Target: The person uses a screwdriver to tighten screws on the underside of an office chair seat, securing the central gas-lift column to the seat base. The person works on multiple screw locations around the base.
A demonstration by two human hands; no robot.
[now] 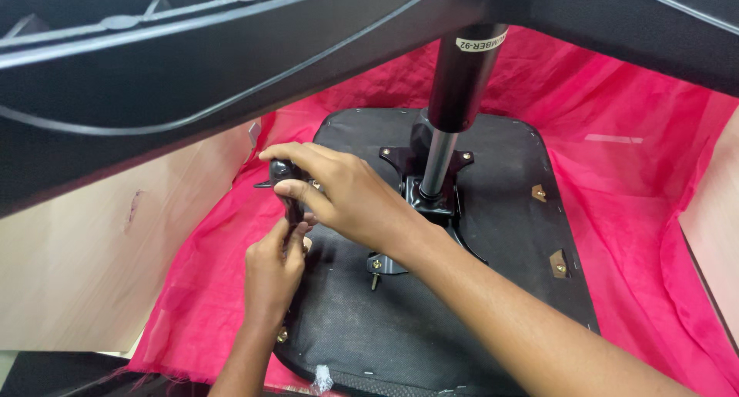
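Both hands [308, 220] on black armrest bracket [289, 183], upturned seat [477, 235].

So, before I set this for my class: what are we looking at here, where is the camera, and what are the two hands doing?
The camera sits on a person's head and looks down at their own bare hands. Below lies an upturned chair seat, black, on pink cloth between pale wooden boards. A metal column rises from a bracket bolted to the seat, up to the black chair base that fills the top of the picture. Both hands meet at the seat's left edge: the right hand wraps over a small black part, and the left hand pinches it from below. What the part is cannot be told.
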